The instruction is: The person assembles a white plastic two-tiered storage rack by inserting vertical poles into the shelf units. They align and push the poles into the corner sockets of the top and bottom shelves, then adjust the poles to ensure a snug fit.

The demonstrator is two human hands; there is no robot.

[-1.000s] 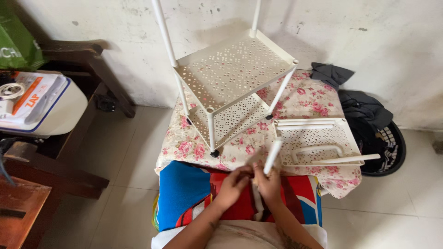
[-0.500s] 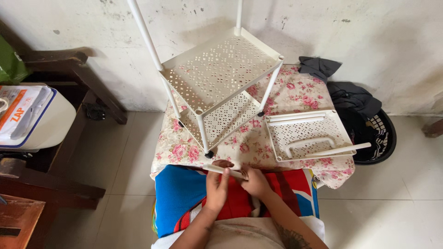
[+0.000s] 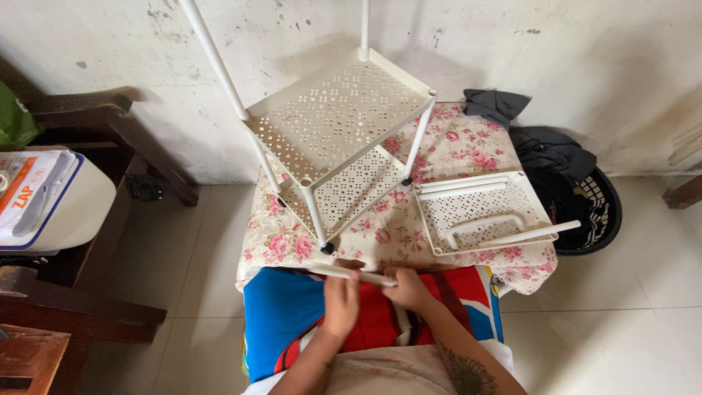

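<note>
Off to the left of the floral-clothed table [image 3: 468, 150], a flat white package [image 3: 33, 194] with orange and blue printing lies on a rounded white tub [image 3: 91, 208], and a green bag [image 3: 13, 124] shows just above it at the frame's edge. On the table stands a white perforated two-tier rack [image 3: 344, 121], tilted, with a loose perforated shelf tray [image 3: 479, 212] lying flat just to its right. Right of the table, dark clothes [image 3: 548, 150] spill over a black basket [image 3: 596, 208]. At the table's near edge, below the rack's foot, a white tube [image 3: 351, 273] lies crosswise. The left hand [image 3: 341, 298] is curled over its middle, fingers closed on it; the right hand [image 3: 409, 287] pinches the tube's right end.
</note>
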